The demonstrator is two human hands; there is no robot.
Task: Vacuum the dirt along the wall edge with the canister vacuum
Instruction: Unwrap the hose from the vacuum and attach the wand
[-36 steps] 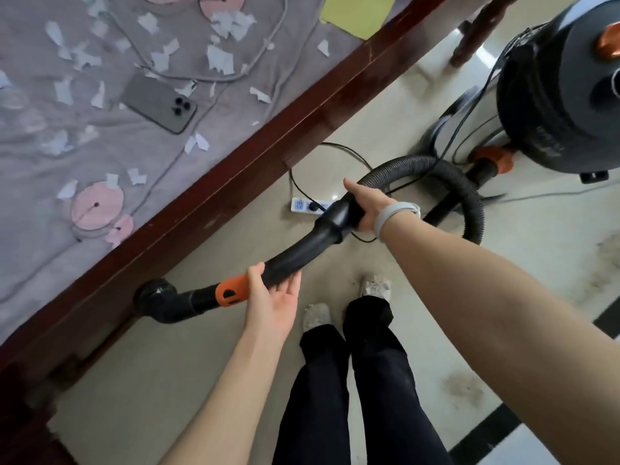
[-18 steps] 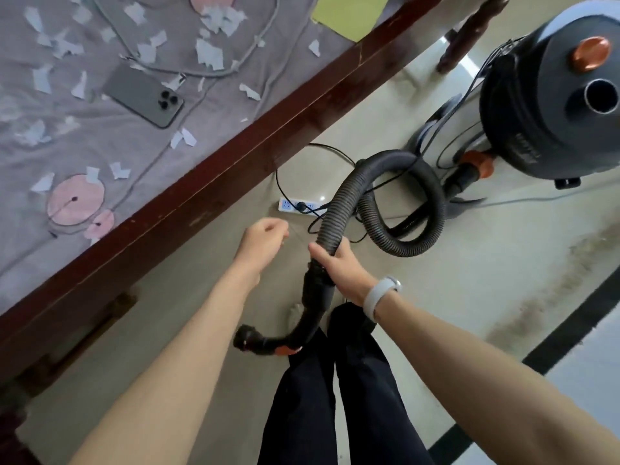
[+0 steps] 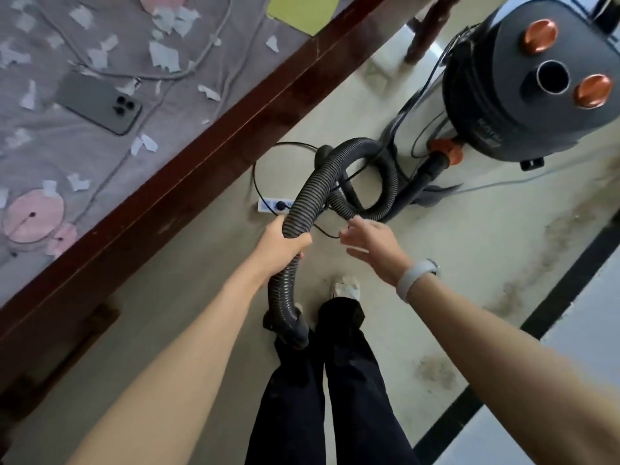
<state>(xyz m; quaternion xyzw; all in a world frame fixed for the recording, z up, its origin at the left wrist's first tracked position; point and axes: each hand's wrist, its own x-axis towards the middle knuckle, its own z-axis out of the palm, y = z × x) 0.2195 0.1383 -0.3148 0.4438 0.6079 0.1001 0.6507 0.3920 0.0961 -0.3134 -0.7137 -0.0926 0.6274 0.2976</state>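
Gripping the ribbed hose (image 3: 303, 203) mid-length, the left hand (image 3: 280, 246) lets the nozzle end (image 3: 288, 327) hang toward the feet, while the right hand (image 3: 372, 246), fingers spread and empty, reaches nearer the vacuum (image 3: 523, 95).

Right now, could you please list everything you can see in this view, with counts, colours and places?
canister vacuum: one, dark grey with two orange knobs, upper right on the floor
hose: one, black ribbed, looping from the canister to the left hand
power strip: one, white, on the floor behind the hose
cord: one, thin black, curving from the strip
phone: one, grey, face down on the bed
bed cover: one, grey with pink shapes, left
paper scraps: many, white, scattered on the cover
bed frame: one, dark red wood, diagonal
dirt: brownish patches, floor at right
wristband: one, white, right wrist
left hand: grips the hose
right hand: open, beside the hose
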